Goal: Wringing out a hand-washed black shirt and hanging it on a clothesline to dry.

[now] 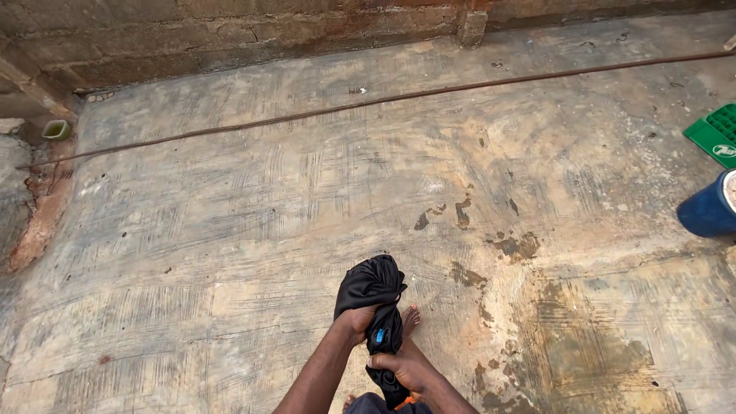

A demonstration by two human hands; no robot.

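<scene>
Black cloth [373, 285], twisted into a thick rope, held low at centre above a bare foot [410, 318]. Left hand [357, 319] wrapped around its middle, fingers curled tight; right hand [400, 369] clamped on the lower end, fingers pressed together. Underneath, stained, scored concrete floor [268, 215], darker wet patches to the right. Thin pipe [383, 100] laid across. Rough block wall [230, 38] beyond. Blue tub [709, 208] and green crate [717, 134] at right edge.

Black cloth [373, 290] — wrung into a tight twist, bunched on top — upright above the concrete.
</scene>
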